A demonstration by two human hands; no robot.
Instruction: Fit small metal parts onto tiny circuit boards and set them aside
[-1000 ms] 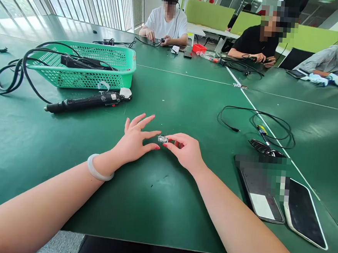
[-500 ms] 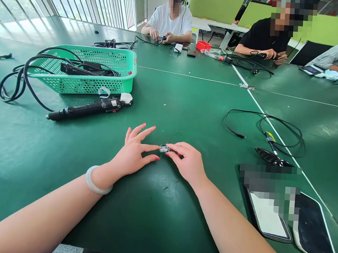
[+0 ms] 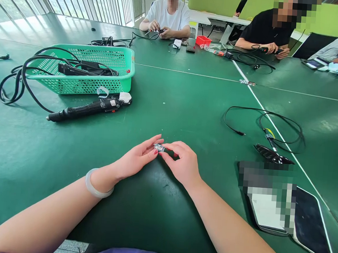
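Note:
A small circuit board, dark with pale markings, is held low over the green table, between my two hands. My right hand pinches its right end between thumb and fingertips. My left hand, with a pale bangle on the wrist, meets the board's left end; its thumb lies against the near side and its fingers are drawn together behind. The left fingertips are partly hidden by the board. A black electric screwdriver lies to the left, beyond my left hand.
Behind the screwdriver stands a green mesh basket with black cables and adapters. At right lie a coiled black cable, a shiny black clip-like object and two phones, partly pixelated. Several people work across the table, near a red tray.
My left hand's spread fingers have come together and closed in around the board's left end. The board has tilted slightly in my right hand. The camera view has shifted.

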